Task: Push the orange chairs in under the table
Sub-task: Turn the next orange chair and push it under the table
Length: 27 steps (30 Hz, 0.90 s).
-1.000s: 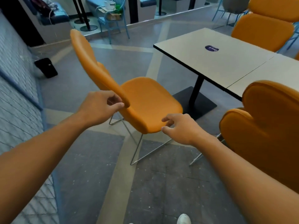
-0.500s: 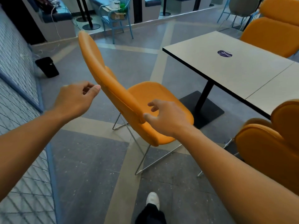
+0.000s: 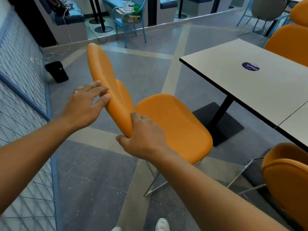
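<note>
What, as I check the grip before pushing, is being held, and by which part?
The right hand grips the orange padded chair by the lower edge of its backrest; the left hand touches the backrest higher up.

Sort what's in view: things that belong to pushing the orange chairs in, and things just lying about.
Job in hand: near orange chair, gripped by right hand, touched by left hand; table; second orange chair at lower right; far orange chair.
Lying about: black object on the floor; blue chair holding a box; grey chair; round sticker.
</note>
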### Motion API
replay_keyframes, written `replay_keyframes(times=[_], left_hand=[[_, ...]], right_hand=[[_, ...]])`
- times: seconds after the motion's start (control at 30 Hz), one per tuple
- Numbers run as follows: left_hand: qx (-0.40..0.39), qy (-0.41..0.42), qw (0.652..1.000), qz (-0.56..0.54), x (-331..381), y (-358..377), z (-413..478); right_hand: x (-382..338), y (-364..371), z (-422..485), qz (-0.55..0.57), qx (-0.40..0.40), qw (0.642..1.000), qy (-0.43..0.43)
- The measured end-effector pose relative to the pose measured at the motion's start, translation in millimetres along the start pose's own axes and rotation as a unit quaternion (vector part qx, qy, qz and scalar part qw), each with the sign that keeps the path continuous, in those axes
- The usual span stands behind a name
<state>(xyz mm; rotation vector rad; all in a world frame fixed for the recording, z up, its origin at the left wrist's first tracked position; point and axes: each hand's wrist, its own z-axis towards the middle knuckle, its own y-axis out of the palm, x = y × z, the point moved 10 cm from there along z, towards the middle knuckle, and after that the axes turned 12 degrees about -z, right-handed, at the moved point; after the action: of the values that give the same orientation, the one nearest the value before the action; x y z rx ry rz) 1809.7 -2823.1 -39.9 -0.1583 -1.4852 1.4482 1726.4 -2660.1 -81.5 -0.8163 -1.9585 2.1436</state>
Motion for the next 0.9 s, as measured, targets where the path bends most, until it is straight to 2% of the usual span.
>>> replay_keyframes(times=[0.17,0.4,0.63,0.9], left_hand=[[-0.040,0.041,0.998,-0.022,-1.5,18.5,27.9],[-0.047,0.152,0.987,-0.030,21.6,36.6,44.2],[0.008,0.231,0.972,-0.034,38.6,37.5,45.9],[0.032,0.243,0.969,-0.022,86.4,62.8,30.1]], right_hand=[[3.4,5.3,7.5,0.003,-0.007,1.000,0.000],[11.1,-4.9,4.9,0.020,0.005,1.000,-0.010],[20.9,-11.7,0.7,0.023,-0.001,1.000,-0.002],[79.0,-23.1,-25.9,0.068,-0.037,0.997,0.003]])
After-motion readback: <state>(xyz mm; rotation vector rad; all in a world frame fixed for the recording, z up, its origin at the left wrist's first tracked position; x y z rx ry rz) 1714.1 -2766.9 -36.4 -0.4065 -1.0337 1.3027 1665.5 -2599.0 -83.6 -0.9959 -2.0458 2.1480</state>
